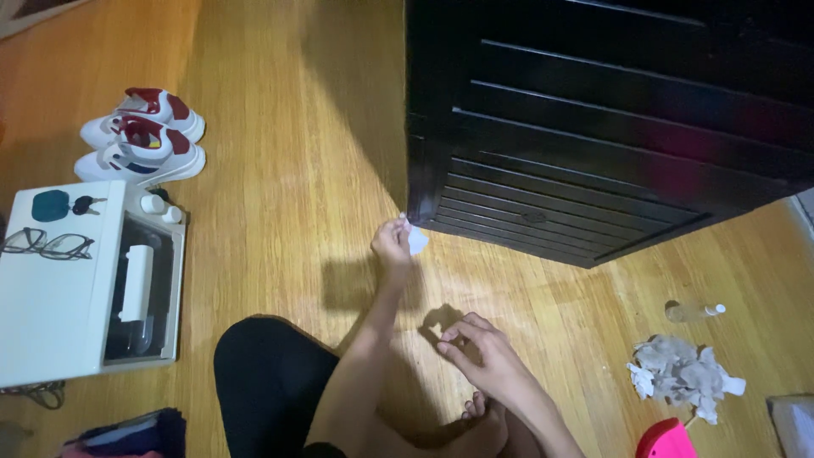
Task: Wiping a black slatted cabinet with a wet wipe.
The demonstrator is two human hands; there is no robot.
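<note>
I sit on a wooden floor (280, 170) with my knee in black cloth (271, 373) in front of me. My left hand (393, 244) reaches forward and pinches a small white piece of paper or wipe (418, 240) just beside the bottom corner of a black louvered cabinet (593, 127). My right hand (479, 348) hovers lower and nearer, above my foot (483, 424). Its fingers are loosely curled and I see nothing in them.
A pair of white and red sneakers (140, 140) stands at the left. Below them a white box (59, 297) carries glasses (47, 244), keys and a teal case. At the right lie crumpled grey-white wipes (678, 373), a small clear bottle (694, 312) and a pink object (670, 441).
</note>
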